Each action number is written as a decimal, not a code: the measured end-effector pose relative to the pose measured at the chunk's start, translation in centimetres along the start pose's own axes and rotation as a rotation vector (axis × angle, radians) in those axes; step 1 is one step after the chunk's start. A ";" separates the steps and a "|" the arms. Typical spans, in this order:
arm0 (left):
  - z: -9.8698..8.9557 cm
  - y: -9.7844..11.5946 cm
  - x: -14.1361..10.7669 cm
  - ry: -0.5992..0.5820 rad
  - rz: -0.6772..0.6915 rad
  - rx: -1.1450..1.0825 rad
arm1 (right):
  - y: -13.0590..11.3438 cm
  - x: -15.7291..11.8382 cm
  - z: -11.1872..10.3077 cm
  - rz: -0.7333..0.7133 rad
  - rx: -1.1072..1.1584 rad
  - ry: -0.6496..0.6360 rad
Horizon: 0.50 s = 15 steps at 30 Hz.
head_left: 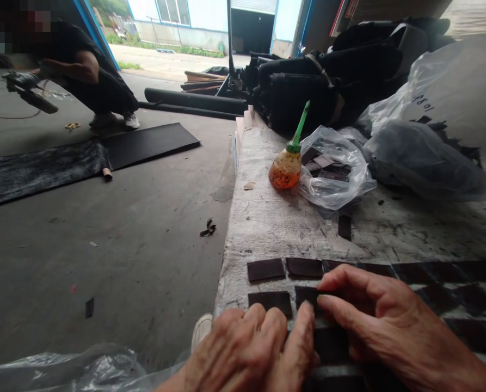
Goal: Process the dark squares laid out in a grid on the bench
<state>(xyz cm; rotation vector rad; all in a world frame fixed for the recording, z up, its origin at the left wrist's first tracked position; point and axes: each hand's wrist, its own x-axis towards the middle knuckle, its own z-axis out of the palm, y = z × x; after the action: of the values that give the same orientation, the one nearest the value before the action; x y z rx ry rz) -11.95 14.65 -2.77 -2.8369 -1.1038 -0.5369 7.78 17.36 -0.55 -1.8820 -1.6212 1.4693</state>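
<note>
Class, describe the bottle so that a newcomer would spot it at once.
On the pale tabletop, look toward the far end, just left of the open clear bag of dark pieces. The bottle there alone has orange contents and a long green spout.

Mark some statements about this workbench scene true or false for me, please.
1. The left hand and right hand both reach to one small dark piece. True.
2. The clear bag beside the bottle is empty. False: dark scraps lie in the open bag.
3. The bottle has a green nozzle. True.
4. The person in the background is standing straight. False: that person is crouching.
</note>
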 end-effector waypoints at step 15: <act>-0.1 0.1 0.0 0.040 -0.019 0.007 | -0.1 0.2 0.4 -0.031 -0.064 0.050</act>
<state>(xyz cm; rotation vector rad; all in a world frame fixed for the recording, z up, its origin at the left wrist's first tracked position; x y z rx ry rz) -11.92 14.54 -2.71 -2.7995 -1.1240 -0.5871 7.41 17.40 -0.77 -1.9024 -1.6853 1.3621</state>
